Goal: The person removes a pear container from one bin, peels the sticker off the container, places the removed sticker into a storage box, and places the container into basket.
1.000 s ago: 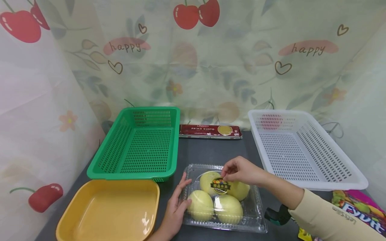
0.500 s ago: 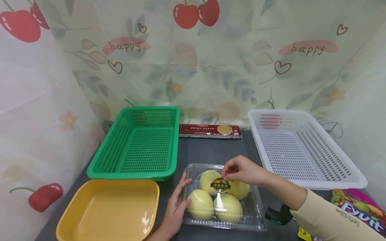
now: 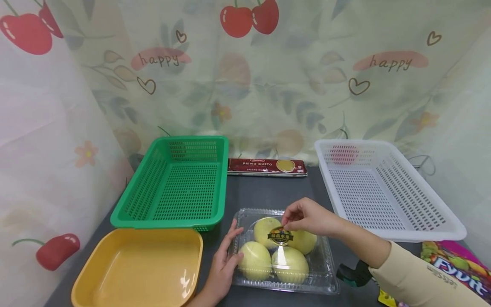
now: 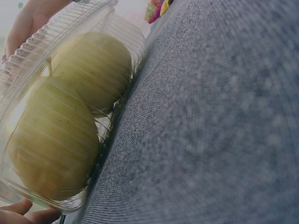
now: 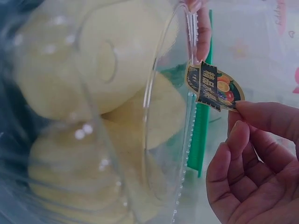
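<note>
A clear plastic clamshell box [image 3: 324, 275] with several pale yellow-green round fruits [image 3: 290, 266] lies on the dark table, its lid down. On the lid is a black and gold sticker [image 5: 215, 88] with fruit pictures and Chinese characters. My right hand [image 3: 312, 218] pinches the sticker's edge between thumb and forefinger; in the right wrist view this edge stands out from the lid. My left hand [image 3: 221, 266] rests against the box's left side, fingers stretched along it and the thumb at the corner near a fruit. In the left wrist view its fingertips [image 4: 44, 215] show beside the box.
A green basket [image 3: 168, 224] and a yellow tub [image 3: 138, 273] stand to the left. To the right is a white basket [image 3: 422, 234], with a colourful Fyvit bag [image 3: 456, 266] below it. A red spaghetti pack [image 3: 267, 167] lies at the back, a dark object [image 3: 354, 273] near my right forearm.
</note>
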Motion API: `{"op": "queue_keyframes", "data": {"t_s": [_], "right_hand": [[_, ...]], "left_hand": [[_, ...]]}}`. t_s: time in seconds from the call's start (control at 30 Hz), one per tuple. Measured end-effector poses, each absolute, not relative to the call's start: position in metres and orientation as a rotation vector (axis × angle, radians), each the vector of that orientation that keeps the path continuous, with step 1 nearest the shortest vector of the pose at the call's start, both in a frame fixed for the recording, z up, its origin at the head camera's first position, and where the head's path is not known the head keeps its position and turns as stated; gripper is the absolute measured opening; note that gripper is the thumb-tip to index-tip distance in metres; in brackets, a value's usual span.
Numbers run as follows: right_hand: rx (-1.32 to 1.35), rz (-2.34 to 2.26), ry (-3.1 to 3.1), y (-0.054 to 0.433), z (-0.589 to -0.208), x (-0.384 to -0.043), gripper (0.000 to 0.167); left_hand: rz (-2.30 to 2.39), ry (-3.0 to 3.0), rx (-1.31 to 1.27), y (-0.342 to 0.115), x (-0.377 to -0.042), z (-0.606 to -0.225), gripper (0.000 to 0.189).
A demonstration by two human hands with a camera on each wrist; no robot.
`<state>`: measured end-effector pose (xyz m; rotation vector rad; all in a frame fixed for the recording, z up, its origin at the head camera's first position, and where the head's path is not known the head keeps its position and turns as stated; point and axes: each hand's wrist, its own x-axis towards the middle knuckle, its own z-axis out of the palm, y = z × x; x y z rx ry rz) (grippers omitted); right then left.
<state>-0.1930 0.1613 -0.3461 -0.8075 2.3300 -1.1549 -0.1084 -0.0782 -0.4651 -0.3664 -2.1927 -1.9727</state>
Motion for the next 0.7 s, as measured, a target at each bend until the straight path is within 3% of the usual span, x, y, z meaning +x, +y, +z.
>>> {"op": "queue_keyframes", "data": {"t_s": [0.3,0.7], "right_hand": [[-0.804,-1.175,2.329,0.164,-0.337,-0.190,0.007],[-0.506,-1.468,2.270,0.171,-0.322,-0.203,0.024]], "left_hand": [[-1.988,-2.204,-0.360,-0.078,-0.108,-0.466,0.051],[-1.978,-2.203,-0.353,-0.078,-0.109,-0.466,0.053]]}}
